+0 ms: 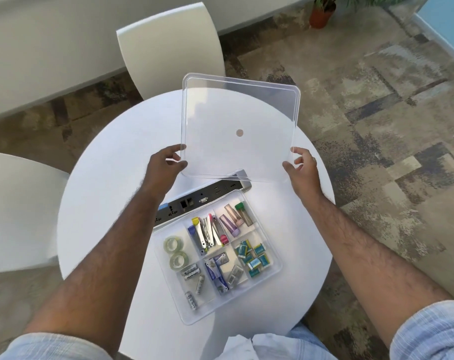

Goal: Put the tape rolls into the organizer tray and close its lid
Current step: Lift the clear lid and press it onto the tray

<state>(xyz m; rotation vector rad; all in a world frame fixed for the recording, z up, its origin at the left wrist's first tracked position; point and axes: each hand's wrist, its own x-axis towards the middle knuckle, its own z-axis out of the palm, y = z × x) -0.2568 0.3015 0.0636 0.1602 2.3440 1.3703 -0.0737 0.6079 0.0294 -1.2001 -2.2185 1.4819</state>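
A clear plastic lid (246, 107) is held in the air above the far half of the round table, tilted up away from me. My left hand (166, 162) grips its near left corner and my right hand (300, 165) grips its near right corner. Below and nearer to me sits the clear organizer tray (275, 258), uncovered. Two clear tape rolls (176, 253) lie side by side in its left compartment. The other compartments hold nail clippers, small tubes, batteries, staple boxes and teal packets.
The white round table (111, 203) carries a grey power strip (194, 201) just beyond the tray. White chairs stand at the far side (168, 42) and at the left (15, 203). A potted plant (322, 14) stands on the patterned carpet.
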